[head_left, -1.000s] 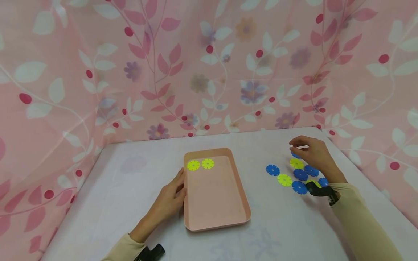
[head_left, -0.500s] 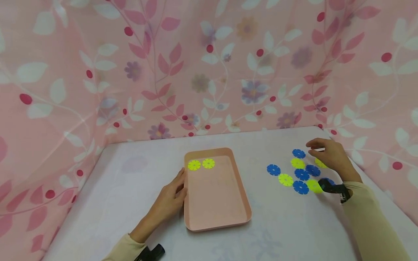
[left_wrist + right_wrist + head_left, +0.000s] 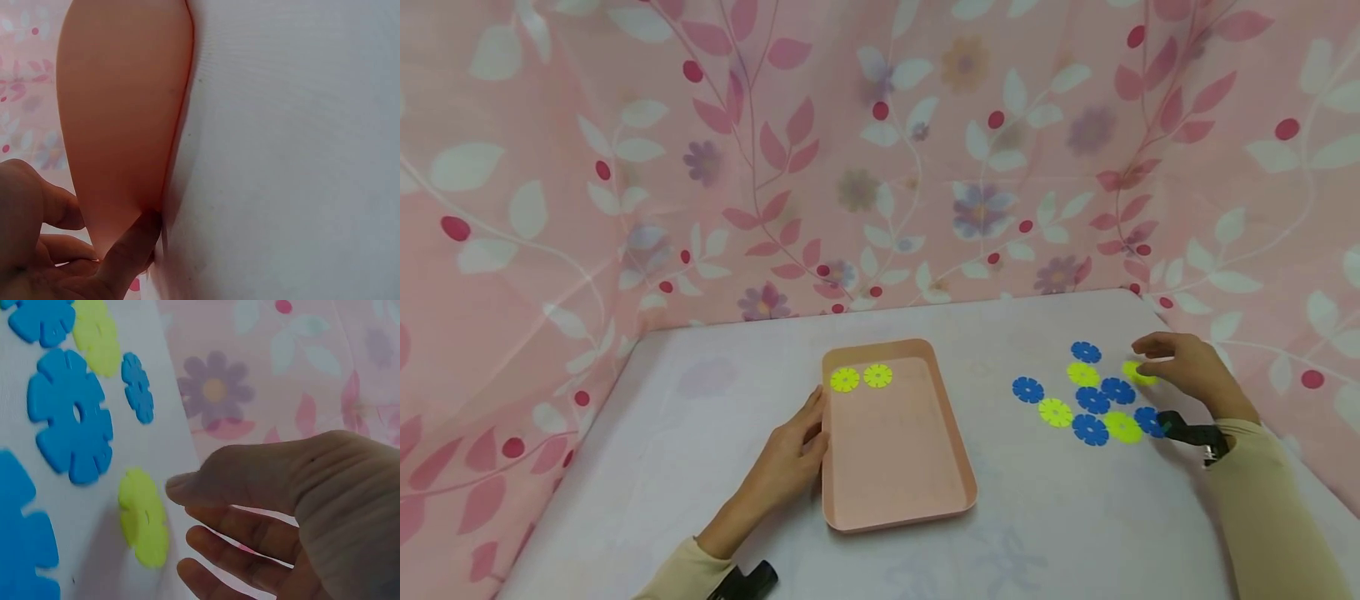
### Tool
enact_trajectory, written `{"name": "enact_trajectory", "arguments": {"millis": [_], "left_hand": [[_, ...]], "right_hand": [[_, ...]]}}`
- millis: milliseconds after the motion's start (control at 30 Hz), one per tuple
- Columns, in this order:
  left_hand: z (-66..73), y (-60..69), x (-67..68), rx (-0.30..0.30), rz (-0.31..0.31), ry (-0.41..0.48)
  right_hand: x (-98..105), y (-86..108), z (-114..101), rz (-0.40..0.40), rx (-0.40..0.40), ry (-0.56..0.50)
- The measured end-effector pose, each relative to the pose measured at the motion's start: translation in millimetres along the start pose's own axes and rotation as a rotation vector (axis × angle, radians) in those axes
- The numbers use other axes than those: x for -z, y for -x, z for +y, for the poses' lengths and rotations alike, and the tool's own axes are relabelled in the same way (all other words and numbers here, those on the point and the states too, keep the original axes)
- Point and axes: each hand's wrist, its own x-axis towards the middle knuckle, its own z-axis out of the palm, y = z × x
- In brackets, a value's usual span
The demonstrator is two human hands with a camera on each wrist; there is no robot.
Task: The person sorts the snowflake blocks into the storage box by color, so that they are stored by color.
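Note:
My left hand [image 3: 787,456] lies against the left side of a pink rectangular tray [image 3: 895,458]. In the left wrist view, its thumb and fingers touch the tray's outer wall [image 3: 125,94]. Two yellow notched plastic discs [image 3: 845,380] sit side by side at the tray's far end. My right hand [image 3: 1195,371] hovers over the far right of the table, holding nothing, its fingers loosely bent. Just beside its fingertips lies a yellow notched disc [image 3: 144,519], partly covered by the hand in the head view.
Several blue notched discs [image 3: 1092,401] and more yellow ones [image 3: 1056,413] lie loosely on the white table right of the tray. Some touch or overlap. A pink floral cloth [image 3: 880,167] rises behind the table. A black wrist camera [image 3: 1187,432] sits on the right arm.
My right hand has moved to the right and slightly nearer, from above the far blue disc to beside the rightmost yellow one. The left hand and tray have stayed put.

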Motion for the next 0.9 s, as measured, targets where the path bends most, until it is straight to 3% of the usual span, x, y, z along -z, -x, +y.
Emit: {"name": "enact_trajectory", "arguments": {"millis": [133,300,900], "left_hand": [[0.5,-0.7,0.0,0.001,0.000,-0.001],[0.3,-0.3,0.0,0.021,-0.004,-0.007],[1.4,-1.0,2.7,0.036,-0.030,-0.008]], "right_hand": [[2,2.1,10,-0.040,-0.029,-0.027],[-4,-3.1,21,-0.068,-0.005,-0.019],[-10,-7.2,28,-0.019,0.031,0.074]]}}
